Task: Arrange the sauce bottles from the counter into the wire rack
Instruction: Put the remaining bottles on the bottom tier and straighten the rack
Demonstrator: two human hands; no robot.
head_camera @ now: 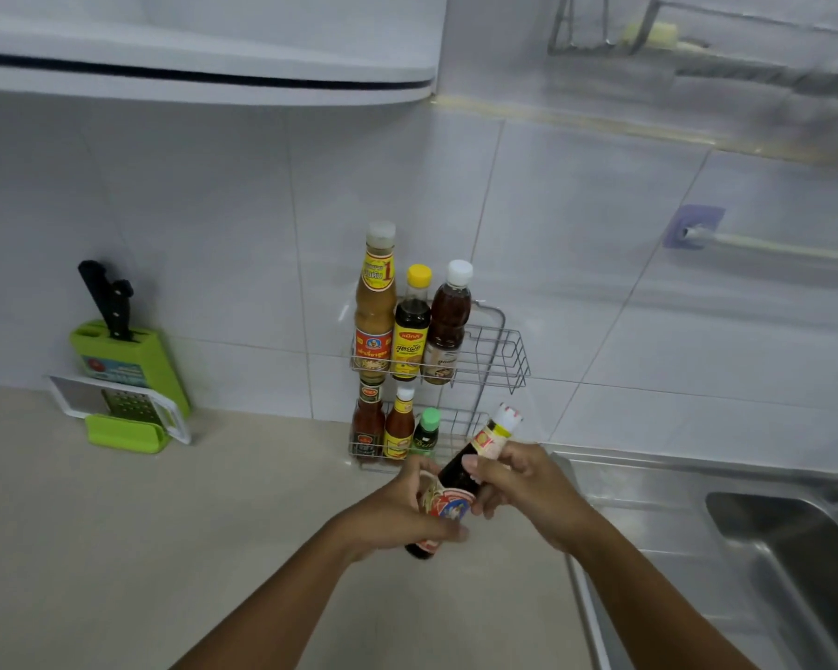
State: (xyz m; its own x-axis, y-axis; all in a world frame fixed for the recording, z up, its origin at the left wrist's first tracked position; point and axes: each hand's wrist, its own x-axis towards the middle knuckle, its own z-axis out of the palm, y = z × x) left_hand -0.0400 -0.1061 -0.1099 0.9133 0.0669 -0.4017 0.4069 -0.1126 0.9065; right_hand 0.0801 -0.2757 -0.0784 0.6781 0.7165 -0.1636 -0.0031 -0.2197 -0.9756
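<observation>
1. White tiled wall (576, 224) fills the background, with a white cabinet underside (189, 65) overhead at upper left and a blurred metal dish rack (697, 55) at upper right.
2. Beige counter (141, 524) runs along the wall; a stainless steel sink (770, 548) joins it on the right.
3. A two-tier wire rack (499, 350) stands against the wall at the counter's back edge. Its upper tier holds three upright bottles on the left side, its right side bare wire; the lower tier holds three smaller bottles, also toward the left.
4. A green knife block (131, 365) with black-handled knives stands far left, a grater (127, 403) leaning in front of it.
5. A dark sauce bottle (460, 476) with a white-and-red cap is held tilted, cap pointing up-right toward the rack's lower tier, just in front of it and above the counter.
6. The left hand (397, 515) is wrapped around the bottle's lower, labelled part; the right hand (518, 486) grips its upper body just below the neck.
</observation>
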